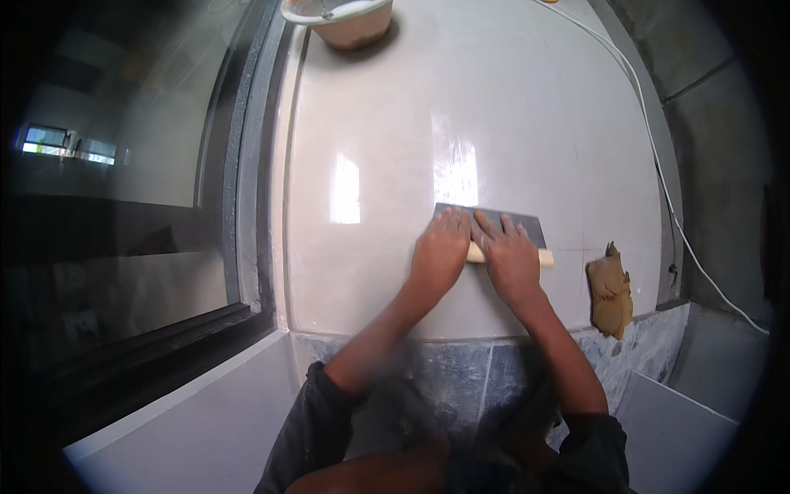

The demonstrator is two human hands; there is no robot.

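A wide scraper with a dark flat blade (527, 226) and a pale wooden grip (546, 258) lies low against the glossy off-white surface (378, 272). My left hand (441, 251) holds its left part, fingers pressed together and reaching forward onto the blade. My right hand (512, 259) grips it farther right, with fingers laid over the blade and slightly apart. Both thumbs and much of the grip are hidden beneath the hands. To the right of my right hand lies a crumpled, torn brown piece of sponge or cloth (610, 296); which of these, I cannot tell.
At the far left stands a round basin (354, 31) with a pale rim. A white cable (650, 123) runs down the right side. Along the left is a dark-framed glass panel (239, 189). Blue-grey stained tiles (453, 370) lie nearer me, past the surface's front edge.
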